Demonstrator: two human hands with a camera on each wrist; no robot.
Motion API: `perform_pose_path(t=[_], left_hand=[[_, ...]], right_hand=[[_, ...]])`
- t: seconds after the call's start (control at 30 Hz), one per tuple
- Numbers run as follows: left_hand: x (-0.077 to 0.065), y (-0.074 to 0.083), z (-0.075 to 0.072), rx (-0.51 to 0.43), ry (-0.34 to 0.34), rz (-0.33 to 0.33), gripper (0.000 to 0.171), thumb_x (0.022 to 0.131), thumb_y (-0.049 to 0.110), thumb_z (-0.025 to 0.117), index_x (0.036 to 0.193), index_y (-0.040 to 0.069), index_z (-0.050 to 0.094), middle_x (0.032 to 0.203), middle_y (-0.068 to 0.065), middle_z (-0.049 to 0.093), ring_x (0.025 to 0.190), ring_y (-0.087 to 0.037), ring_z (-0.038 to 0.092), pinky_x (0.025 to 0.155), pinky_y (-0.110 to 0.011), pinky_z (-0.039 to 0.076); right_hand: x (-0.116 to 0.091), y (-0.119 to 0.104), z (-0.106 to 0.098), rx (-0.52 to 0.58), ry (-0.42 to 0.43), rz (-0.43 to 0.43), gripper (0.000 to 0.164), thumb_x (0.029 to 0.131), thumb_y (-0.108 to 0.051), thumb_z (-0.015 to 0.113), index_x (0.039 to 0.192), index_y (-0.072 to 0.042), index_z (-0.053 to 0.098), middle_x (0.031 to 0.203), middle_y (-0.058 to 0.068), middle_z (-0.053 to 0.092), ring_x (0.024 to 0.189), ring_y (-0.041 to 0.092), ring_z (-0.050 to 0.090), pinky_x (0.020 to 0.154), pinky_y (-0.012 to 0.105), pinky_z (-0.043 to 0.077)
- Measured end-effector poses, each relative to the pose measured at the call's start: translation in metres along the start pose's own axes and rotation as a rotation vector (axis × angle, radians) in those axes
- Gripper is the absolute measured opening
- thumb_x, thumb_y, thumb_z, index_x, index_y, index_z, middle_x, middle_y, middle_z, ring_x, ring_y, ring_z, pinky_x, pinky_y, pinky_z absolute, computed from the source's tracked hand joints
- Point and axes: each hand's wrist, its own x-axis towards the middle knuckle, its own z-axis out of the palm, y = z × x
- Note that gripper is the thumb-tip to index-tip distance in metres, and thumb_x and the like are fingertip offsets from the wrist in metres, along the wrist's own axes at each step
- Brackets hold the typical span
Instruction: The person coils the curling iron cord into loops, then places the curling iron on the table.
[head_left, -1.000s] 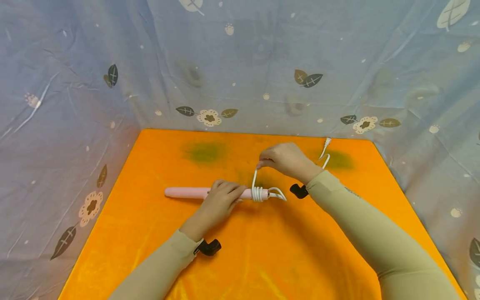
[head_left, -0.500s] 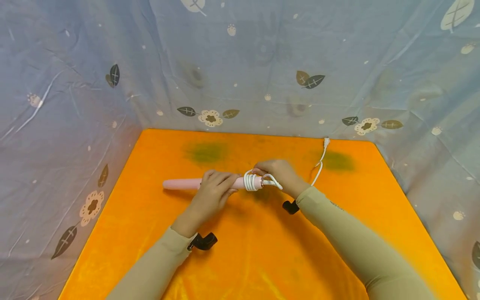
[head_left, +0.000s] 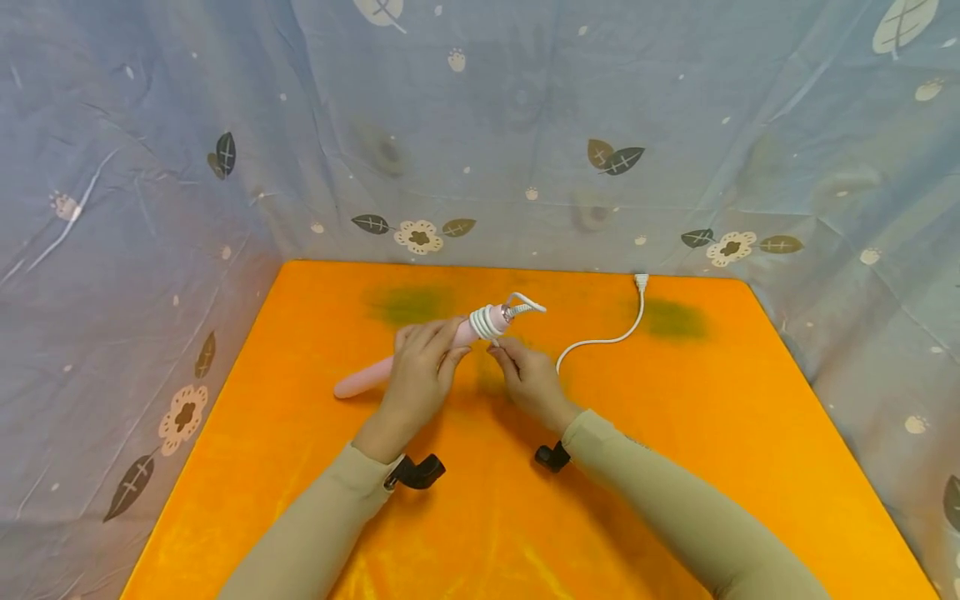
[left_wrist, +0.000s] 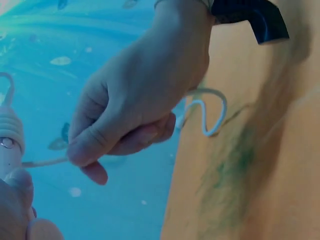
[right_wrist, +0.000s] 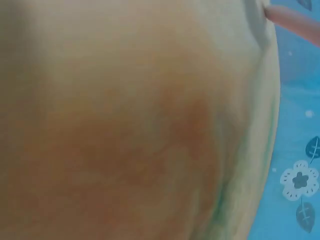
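A pink curling iron is held at a slant over the table, its handle end toward the back right. My left hand grips it around the middle, thumb on the near side. White power cord lies in several turns around the handle, next to a loop at the swivel end. My right hand pinches the cord just below these turns. In the left wrist view, the cord runs straight from the handle to the thumb and forefinger of the right hand.
The loose cord trails from the right hand to a white plug at the table's back edge. An orange cloth covers the table. Patterned curtains enclose the back and sides. Black camera mounts sit at both wrists.
My right hand has come from above and behind the handle down to its near side, bringing the cord around. The handle end has swung up and back, and the loose cord has shifted.
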Motion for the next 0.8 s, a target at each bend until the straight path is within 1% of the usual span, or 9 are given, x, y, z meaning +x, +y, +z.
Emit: perform_pose_path(t=[0.07, 0.13, 0.27, 0.33, 0.47, 0.53, 0.6, 0.7, 0.8], left_hand=[[0.0, -0.001, 0.001, 0.022, -0.004, -0.008, 0.043, 0.086, 0.015, 0.073, 0.126, 0.005, 0.062, 0.111, -0.012, 0.065, 0.099, -0.03, 0.061, 0.091, -0.047, 0.036], [0.0, -0.003, 0.002, 0.043, -0.012, -0.015, 0.043, 0.086, 0.016, 0.073, 0.126, 0.005, 0.062, 0.111, -0.012, 0.065, 0.098, -0.03, 0.061, 0.09, -0.046, 0.036], [0.001, -0.008, 0.003, 0.076, -0.006, -0.046, 0.042, 0.089, 0.018, 0.071, 0.126, 0.003, 0.063, 0.111, -0.013, 0.065, 0.099, -0.03, 0.061, 0.09, -0.046, 0.036], [0.003, -0.011, 0.002, 0.093, 0.0, -0.067, 0.042, 0.089, 0.02, 0.07, 0.127, 0.002, 0.063, 0.111, -0.013, 0.065, 0.1, -0.03, 0.06, 0.09, -0.047, 0.036], [0.005, -0.015, -0.001, 0.128, -0.006, -0.104, 0.044, 0.089, 0.021, 0.069, 0.128, 0.001, 0.061, 0.109, -0.015, 0.064, 0.1, -0.032, 0.06, 0.089, -0.048, 0.036], [0.005, -0.017, -0.002, 0.145, -0.021, -0.114, 0.044, 0.089, 0.02, 0.07, 0.128, 0.001, 0.061, 0.108, -0.015, 0.064, 0.1, -0.032, 0.06, 0.089, -0.048, 0.035], [0.004, -0.019, -0.002, 0.167, -0.047, -0.118, 0.044, 0.09, 0.021, 0.069, 0.128, 0.002, 0.061, 0.108, -0.015, 0.063, 0.099, -0.032, 0.059, 0.089, -0.048, 0.035], [0.003, -0.021, 0.0, 0.186, -0.086, -0.116, 0.043, 0.09, 0.021, 0.068, 0.128, 0.002, 0.06, 0.107, -0.014, 0.063, 0.097, -0.031, 0.059, 0.088, -0.048, 0.036], [0.002, -0.023, 0.004, 0.208, -0.132, -0.116, 0.042, 0.091, 0.022, 0.067, 0.128, 0.003, 0.06, 0.106, -0.013, 0.062, 0.097, -0.03, 0.058, 0.088, -0.048, 0.036]], right_hand=[[-0.003, -0.001, -0.001, -0.064, -0.019, -0.011, 0.009, 0.098, -0.016, 0.06, 0.1, -0.01, 0.065, 0.067, -0.004, 0.057, 0.052, 0.008, 0.044, 0.05, 0.025, 0.042], [-0.005, -0.004, -0.003, -0.135, -0.043, -0.019, 0.008, 0.097, -0.016, 0.06, 0.096, -0.01, 0.064, 0.07, -0.003, 0.061, 0.053, 0.009, 0.048, 0.05, 0.025, 0.044], [-0.011, -0.013, -0.011, -0.251, -0.081, -0.05, 0.009, 0.096, -0.015, 0.063, 0.089, -0.01, 0.06, 0.07, -0.002, 0.059, 0.052, 0.011, 0.051, 0.047, 0.029, 0.045], [-0.015, -0.02, -0.016, -0.31, -0.08, -0.086, 0.011, 0.094, -0.015, 0.065, 0.087, -0.01, 0.058, 0.067, -0.002, 0.056, 0.049, 0.012, 0.05, 0.043, 0.03, 0.044], [-0.019, -0.03, -0.027, -0.417, -0.046, -0.194, 0.013, 0.091, -0.014, 0.068, 0.086, -0.009, 0.058, 0.063, -0.002, 0.052, 0.045, 0.012, 0.046, 0.037, 0.028, 0.039], [-0.019, -0.035, -0.034, -0.459, -0.033, -0.239, 0.013, 0.091, -0.014, 0.068, 0.085, -0.008, 0.059, 0.062, -0.002, 0.051, 0.045, 0.012, 0.045, 0.036, 0.027, 0.037], [-0.018, -0.041, -0.042, -0.486, -0.045, -0.261, 0.014, 0.092, -0.014, 0.066, 0.083, -0.007, 0.058, 0.062, -0.002, 0.048, 0.046, 0.012, 0.043, 0.037, 0.027, 0.037], [-0.016, -0.049, -0.053, -0.513, -0.09, -0.281, 0.016, 0.094, -0.014, 0.063, 0.082, -0.006, 0.057, 0.063, -0.002, 0.044, 0.047, 0.012, 0.04, 0.039, 0.027, 0.036], [-0.012, -0.059, -0.061, -0.531, -0.142, -0.318, 0.018, 0.095, -0.015, 0.063, 0.081, -0.006, 0.056, 0.063, -0.001, 0.043, 0.049, 0.011, 0.038, 0.04, 0.025, 0.036]])
